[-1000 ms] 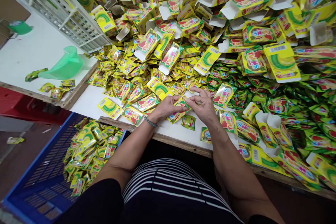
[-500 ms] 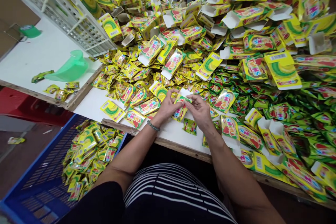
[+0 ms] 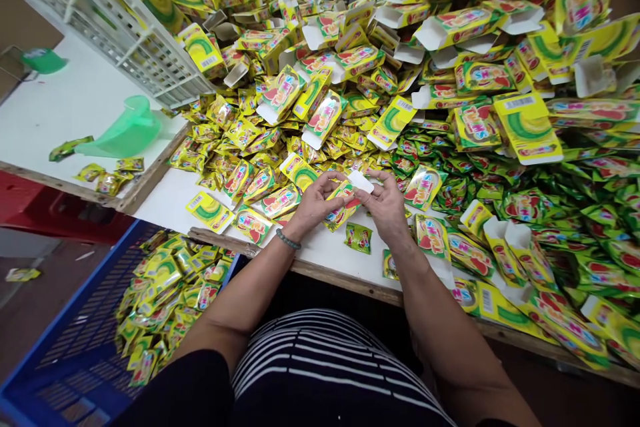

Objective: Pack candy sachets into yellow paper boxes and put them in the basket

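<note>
Between my two hands is a small yellow and green candy box with a white end flap showing at its upper right. My left hand grips its left side, thumb across the printed face. At the flap end, my right hand pinches the box with thumb and fingers. Just below, a single green candy packet lies on the white tabletop. Left of my hands are a face-up box and a barcode-side-up box. Yellow packets are heaped beyond them.
A large pile of open boxes covers the back and right, with green packets beneath. A white crate stands back left, near a green scoop. Below the table edge, a blue crate holds many filled boxes.
The white flap now stands out more at the box's end, and my right fingers have shifted around it. The whole view has moved slightly; the surrounding piles look the same.
</note>
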Demonstrator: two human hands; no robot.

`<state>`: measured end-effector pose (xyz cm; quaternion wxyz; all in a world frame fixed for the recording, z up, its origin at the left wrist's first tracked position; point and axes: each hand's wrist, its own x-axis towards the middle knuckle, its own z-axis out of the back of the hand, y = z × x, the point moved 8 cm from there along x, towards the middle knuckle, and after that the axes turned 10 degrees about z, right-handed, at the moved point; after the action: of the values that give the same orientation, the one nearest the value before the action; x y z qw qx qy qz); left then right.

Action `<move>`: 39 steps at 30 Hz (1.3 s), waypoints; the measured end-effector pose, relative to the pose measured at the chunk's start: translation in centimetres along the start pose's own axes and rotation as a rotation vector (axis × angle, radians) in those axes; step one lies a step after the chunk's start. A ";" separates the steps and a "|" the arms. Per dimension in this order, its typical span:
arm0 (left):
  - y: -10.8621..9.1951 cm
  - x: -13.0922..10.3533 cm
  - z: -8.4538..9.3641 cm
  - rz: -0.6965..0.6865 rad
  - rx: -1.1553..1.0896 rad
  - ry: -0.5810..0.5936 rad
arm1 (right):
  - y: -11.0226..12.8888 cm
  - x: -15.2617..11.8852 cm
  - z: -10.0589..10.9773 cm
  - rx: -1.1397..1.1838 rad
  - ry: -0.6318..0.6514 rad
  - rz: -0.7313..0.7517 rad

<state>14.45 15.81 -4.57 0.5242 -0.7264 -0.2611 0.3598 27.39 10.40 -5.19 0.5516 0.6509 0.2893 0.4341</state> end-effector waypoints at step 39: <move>-0.4 -0.1 1.1 0.003 -0.217 -0.054 | 3.2 -1.3 -1.6 -0.271 0.126 0.341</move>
<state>13.47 16.50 -4.37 0.4348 -0.7693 -0.3112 0.3496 25.02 9.36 -2.35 0.5333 0.5821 0.1480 0.5957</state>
